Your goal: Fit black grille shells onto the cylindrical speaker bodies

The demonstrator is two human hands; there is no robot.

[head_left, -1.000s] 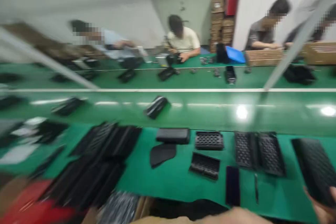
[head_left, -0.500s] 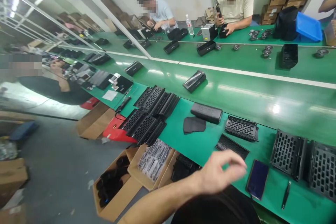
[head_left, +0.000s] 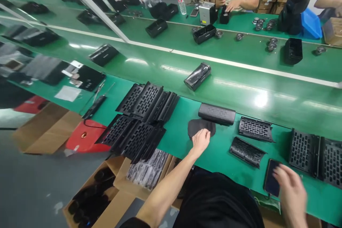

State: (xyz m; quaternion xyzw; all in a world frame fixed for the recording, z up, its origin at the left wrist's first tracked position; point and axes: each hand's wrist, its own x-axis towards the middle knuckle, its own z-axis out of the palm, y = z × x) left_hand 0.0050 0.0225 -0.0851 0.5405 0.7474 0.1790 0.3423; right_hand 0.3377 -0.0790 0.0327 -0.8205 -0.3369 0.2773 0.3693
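My left hand reaches to a thin black sheet with rounded corners, lying flat on the green table. Its fingers are curled together at the sheet's lower right edge. Just beyond lies a black rounded speaker-like housing. My right hand is blurred at the lower right, its fingertips overlapping the edge of a phone; whether it holds anything does not show. Two black perforated grille panels lie between the hands.
Perforated panels are stacked at left and right. A black housing sits on the green conveyor belt. Open cartons stand below the table edge. Co-workers sit across the belt, near a water bottle and a blue tray.
My left hand has moved up and left from near the grille panels to the black sheet. My right hand has come into view beside the phone, and the pen there no longer shows clearly.
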